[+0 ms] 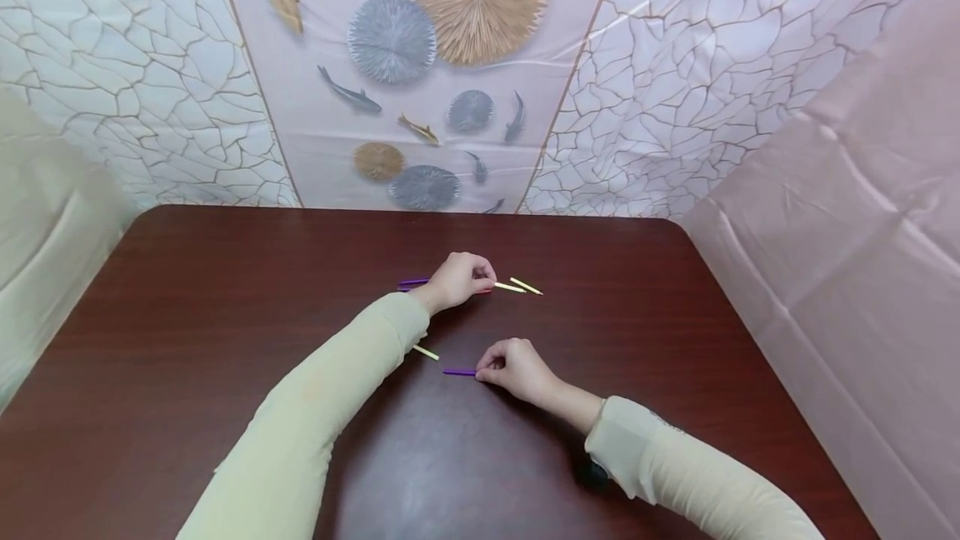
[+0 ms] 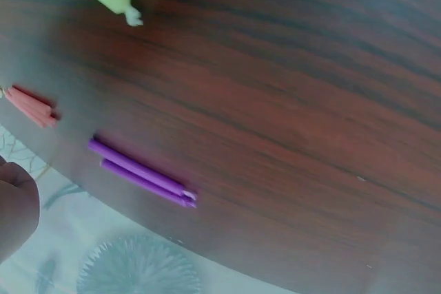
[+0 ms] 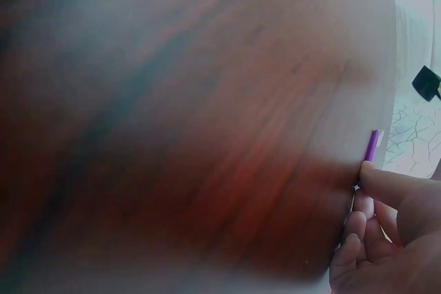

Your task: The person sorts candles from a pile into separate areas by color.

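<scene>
My left hand [image 1: 459, 277] reaches toward the back middle of the table and pinches the end of a yellow candle [image 1: 511, 287]. Just right of it lies another yellow candle [image 1: 527, 286]. Two purple candles [image 2: 141, 173] lie side by side behind the left wrist, and red candles [image 2: 31, 106] are near them, mostly hidden by the hand in the head view. Nearer the front, my right hand [image 1: 517, 369] pinches a purple candle [image 1: 459, 372], which points left. A yellow candle [image 1: 427, 352] with a pale wick lies partly behind the left sleeve.
The dark brown wooden table [image 1: 225, 315] has a rounded back edge. A patterned cloth [image 1: 397, 98] hangs behind it, with padded pale panels [image 1: 840, 215] at the sides. The left sleeve [image 1: 300, 407] covers part of the tabletop.
</scene>
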The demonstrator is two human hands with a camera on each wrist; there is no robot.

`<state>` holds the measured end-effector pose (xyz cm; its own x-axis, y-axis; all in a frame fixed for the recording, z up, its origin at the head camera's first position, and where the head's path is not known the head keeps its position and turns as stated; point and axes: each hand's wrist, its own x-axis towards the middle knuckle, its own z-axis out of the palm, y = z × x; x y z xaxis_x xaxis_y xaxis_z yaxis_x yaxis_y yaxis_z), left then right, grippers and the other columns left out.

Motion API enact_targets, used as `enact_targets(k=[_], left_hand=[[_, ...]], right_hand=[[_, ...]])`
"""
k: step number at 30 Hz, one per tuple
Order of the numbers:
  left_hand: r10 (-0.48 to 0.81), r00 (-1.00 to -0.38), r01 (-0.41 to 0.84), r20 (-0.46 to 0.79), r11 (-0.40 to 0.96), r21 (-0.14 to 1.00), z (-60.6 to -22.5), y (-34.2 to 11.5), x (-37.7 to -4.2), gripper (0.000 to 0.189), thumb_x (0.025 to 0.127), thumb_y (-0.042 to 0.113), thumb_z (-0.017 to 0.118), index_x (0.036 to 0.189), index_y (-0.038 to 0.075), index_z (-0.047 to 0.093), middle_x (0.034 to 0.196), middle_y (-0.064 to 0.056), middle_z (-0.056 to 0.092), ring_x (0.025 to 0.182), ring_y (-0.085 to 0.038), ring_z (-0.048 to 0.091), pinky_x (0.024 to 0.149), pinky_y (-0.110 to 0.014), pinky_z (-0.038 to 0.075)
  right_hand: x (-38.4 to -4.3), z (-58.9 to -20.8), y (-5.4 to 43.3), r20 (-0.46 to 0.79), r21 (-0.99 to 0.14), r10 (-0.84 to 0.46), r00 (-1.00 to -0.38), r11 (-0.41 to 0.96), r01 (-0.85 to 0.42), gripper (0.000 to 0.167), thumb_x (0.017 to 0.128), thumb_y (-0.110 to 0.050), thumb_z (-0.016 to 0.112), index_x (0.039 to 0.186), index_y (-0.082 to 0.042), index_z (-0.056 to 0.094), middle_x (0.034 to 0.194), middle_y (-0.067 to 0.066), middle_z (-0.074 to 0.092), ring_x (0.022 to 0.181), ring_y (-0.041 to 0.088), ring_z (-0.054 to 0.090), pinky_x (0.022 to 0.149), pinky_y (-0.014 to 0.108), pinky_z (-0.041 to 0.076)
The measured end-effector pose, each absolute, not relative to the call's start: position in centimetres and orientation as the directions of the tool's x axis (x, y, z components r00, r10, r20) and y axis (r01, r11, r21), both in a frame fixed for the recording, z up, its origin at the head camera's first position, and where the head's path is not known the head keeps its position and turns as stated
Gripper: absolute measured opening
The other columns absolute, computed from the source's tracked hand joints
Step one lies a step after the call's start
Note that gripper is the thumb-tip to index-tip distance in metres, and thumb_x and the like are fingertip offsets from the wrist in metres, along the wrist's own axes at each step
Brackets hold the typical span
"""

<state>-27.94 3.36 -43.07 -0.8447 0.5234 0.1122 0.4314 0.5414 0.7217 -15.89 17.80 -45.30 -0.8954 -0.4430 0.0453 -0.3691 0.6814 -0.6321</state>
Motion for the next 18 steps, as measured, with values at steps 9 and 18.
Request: enact_targets(k=[9, 18], left_hand=[[0.530, -0.838, 0.450, 0.127, 0.541, 0.711, -44.2, 5.1, -28.4, 0.006, 0.085, 0.012, 0.066, 0.085, 0.007, 0.070, 0.083, -0.005, 0.070, 0.080, -0.014, 0.062, 0.077, -0.024, 0.048], [0.555, -0.823, 0.476, 0.121, 0.556, 0.682, -44.7, 6.6, -28.8, 0.006, 0.085, 0.012, 0.066, 0.084, 0.008, 0.070, 0.083, -0.003, 0.071, 0.078, -0.012, 0.063, 0.075, -0.023, 0.048]], right_hand=[[-15.3, -45.4, 18.4, 0.045, -0.630, -0.451, -0.892, 0.680, -0.375, 0.005, 0.074, -0.009, 0.076, 0.074, -0.006, 0.072, 0.068, 0.000, 0.067, 0.062, -0.006, 0.050, 0.058, 0.014, 0.044], [-15.4, -45.5, 18.7, 0.059, -0.628, -0.452, -0.890, 0.676, -0.385, 0.004, 0.074, -0.009, 0.075, 0.074, -0.007, 0.072, 0.068, 0.000, 0.068, 0.063, -0.005, 0.051, 0.060, 0.014, 0.044]])
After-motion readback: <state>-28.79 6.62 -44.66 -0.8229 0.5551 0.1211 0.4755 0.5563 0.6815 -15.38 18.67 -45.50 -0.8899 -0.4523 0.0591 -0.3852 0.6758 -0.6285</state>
